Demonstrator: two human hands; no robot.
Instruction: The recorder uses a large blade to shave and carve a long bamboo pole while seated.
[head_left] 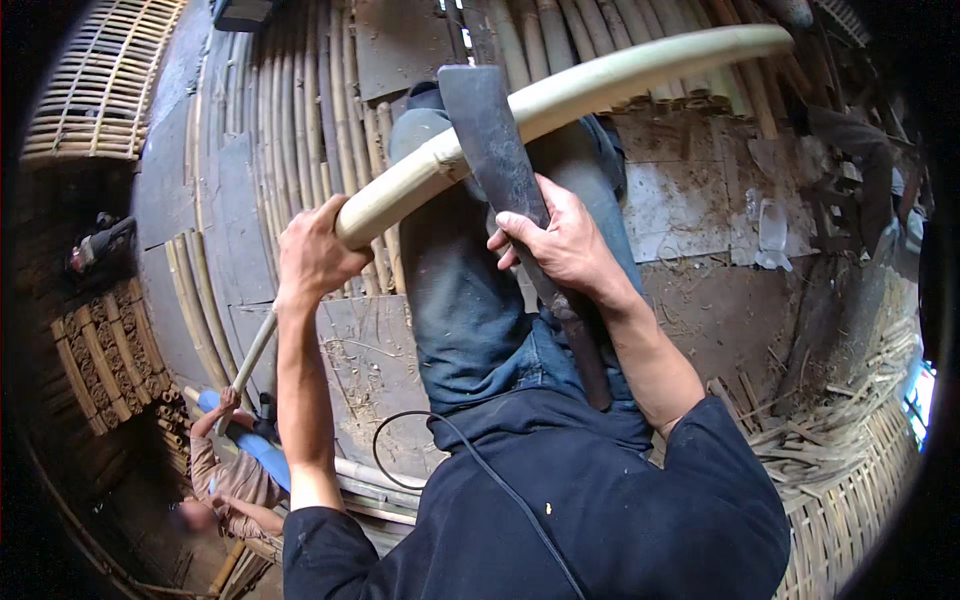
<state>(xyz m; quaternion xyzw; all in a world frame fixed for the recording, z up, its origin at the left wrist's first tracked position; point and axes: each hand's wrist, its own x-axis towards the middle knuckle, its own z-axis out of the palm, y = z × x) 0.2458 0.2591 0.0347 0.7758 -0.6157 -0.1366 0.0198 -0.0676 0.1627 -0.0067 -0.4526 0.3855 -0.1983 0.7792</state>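
Observation:
A pale, gently curved bamboo pole (650, 75) slants across my lap, rising from lower left to upper right. My left hand (320, 250) is wrapped round its near left end. In my right hand (560, 238) is a machete (490, 125) with a broad, dark, square-ended blade. Its dark handle (580, 350) runs back under my right wrist toward my waist. The blade lies across the pole, over its middle, near a node; whether it is cutting in cannot be made out. Below them are my legs (455, 280) in blue jeans.
Bamboo poles (290, 130) lie side by side ahead. A woven bamboo basket (840, 500) with split strips (830, 430) stands at right. A clear plastic bottle (772, 228) lies beyond. Another person (230, 460) sits at lower left, holding a thin pole (252, 355). Stacked bamboo bundles (112, 355) stand behind.

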